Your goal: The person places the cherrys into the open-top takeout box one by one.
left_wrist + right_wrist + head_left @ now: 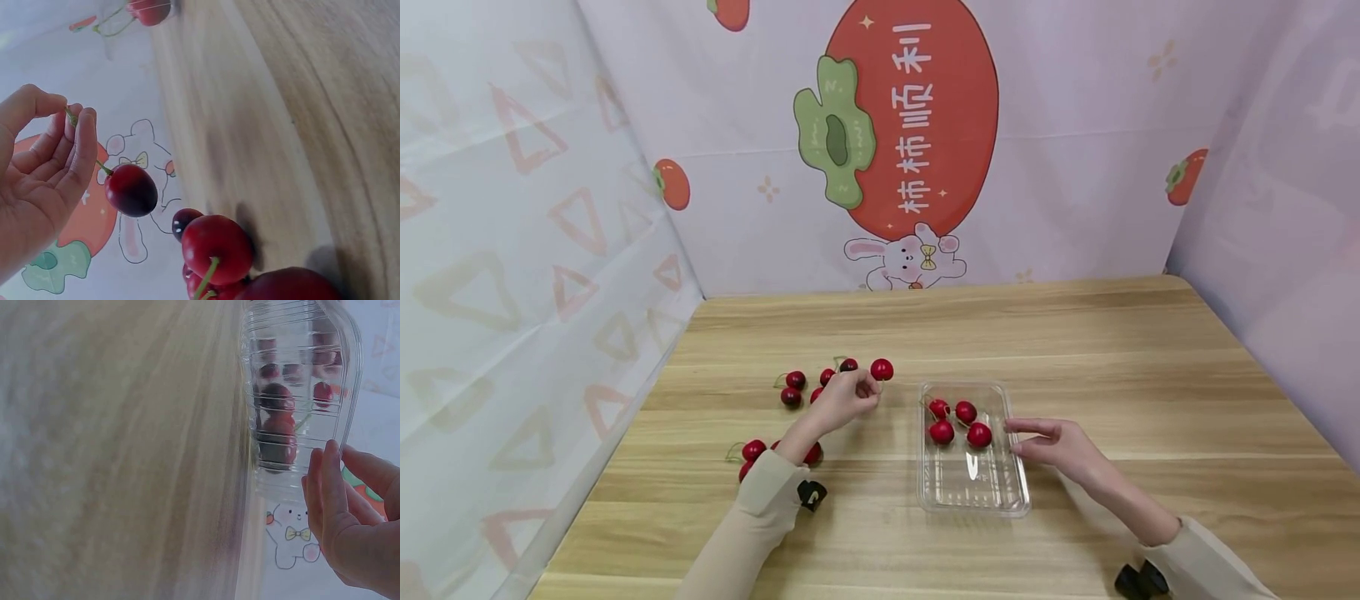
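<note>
I count two hands (847, 396) (1063, 450), one clear plastic tray (958, 492) with four cherries (979, 435) inside, one cherry (882, 369) held by its stem, and at least nine more on one table (1150, 375), some partly hidden.

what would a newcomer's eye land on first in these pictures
The large red fruit print on the back cloth probably grabs the eye first. Next comes the bright red cherry, held by its stem in the left hand. Then the clear tray, with four cherries inside and the right hand at its edge.
</note>
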Demonstrator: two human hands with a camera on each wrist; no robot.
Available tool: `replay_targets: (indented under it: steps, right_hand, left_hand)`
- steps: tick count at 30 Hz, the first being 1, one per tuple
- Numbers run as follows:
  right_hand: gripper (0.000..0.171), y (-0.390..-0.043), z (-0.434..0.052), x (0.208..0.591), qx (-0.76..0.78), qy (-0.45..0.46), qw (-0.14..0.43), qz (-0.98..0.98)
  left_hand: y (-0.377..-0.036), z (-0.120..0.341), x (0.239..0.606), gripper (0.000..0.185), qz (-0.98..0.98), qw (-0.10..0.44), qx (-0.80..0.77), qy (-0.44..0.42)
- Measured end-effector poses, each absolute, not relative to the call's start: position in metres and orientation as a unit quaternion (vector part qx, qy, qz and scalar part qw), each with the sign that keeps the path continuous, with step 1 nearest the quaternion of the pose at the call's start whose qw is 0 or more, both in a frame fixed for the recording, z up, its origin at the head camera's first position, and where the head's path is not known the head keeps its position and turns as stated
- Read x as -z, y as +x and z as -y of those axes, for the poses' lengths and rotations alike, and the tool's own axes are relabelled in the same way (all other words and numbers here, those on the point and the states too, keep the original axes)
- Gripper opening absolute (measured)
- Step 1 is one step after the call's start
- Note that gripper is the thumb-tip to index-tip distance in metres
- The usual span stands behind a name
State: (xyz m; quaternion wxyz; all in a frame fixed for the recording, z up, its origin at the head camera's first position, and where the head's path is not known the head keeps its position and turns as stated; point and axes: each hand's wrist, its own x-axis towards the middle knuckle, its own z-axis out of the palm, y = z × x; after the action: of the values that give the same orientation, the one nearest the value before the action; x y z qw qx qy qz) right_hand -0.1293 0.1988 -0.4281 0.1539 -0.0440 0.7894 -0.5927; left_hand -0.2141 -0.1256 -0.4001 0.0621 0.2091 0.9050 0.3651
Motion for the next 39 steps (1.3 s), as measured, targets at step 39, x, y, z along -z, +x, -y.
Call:
replay_targets:
  steps: [39]
  right_hand:
    - [0.054, -0.131, -0.200, 0.429, 0.607, -0.063, 0.157, -0.777]
  left_hand:
    - [-0.179, 0.079, 0.369, 0.005, -0.856, 0.022, -0.266, 0.442]
